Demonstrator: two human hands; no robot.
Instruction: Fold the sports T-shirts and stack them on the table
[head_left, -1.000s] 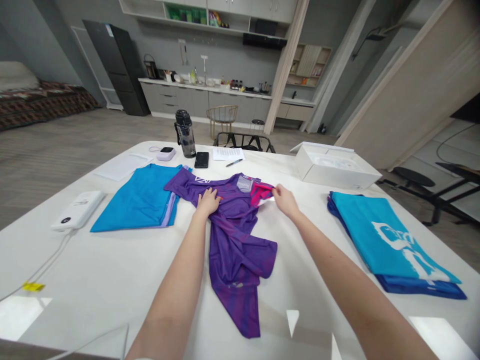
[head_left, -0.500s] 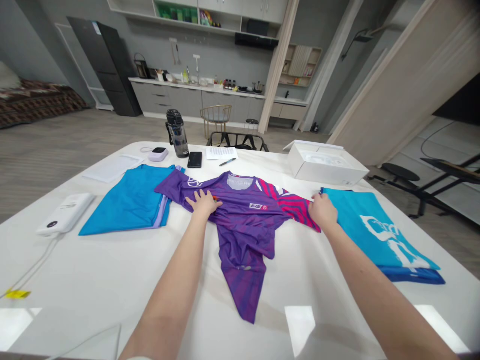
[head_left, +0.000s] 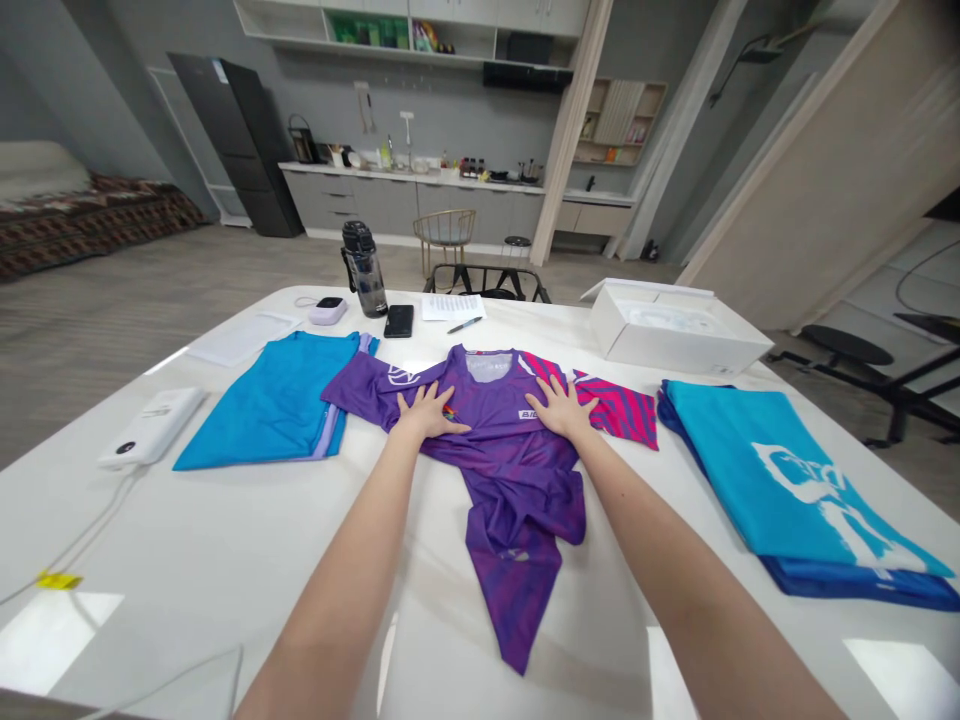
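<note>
A purple jersey with a pink striped sleeve lies on the white table, its collar facing away from me. Its upper part is spread flat, while the lower part is bunched and twisted to a point near me. My left hand rests on the chest's left side with fingers spread. On the right chest, partly over the white lettering, my right hand lies flat, fingers apart. To the left is a folded blue shirt over a lilac one. Folded turquoise and dark blue garments lie at the right.
A white open box stands at the back right. Along the far side are a water bottle, phone, pen and printed paper. A white device with cables sits at the left.
My right hand pulled the pink sleeve out to the right, let go of it and moved back onto the chest. The jersey's upper part opened flat; my left hand stayed on it.
</note>
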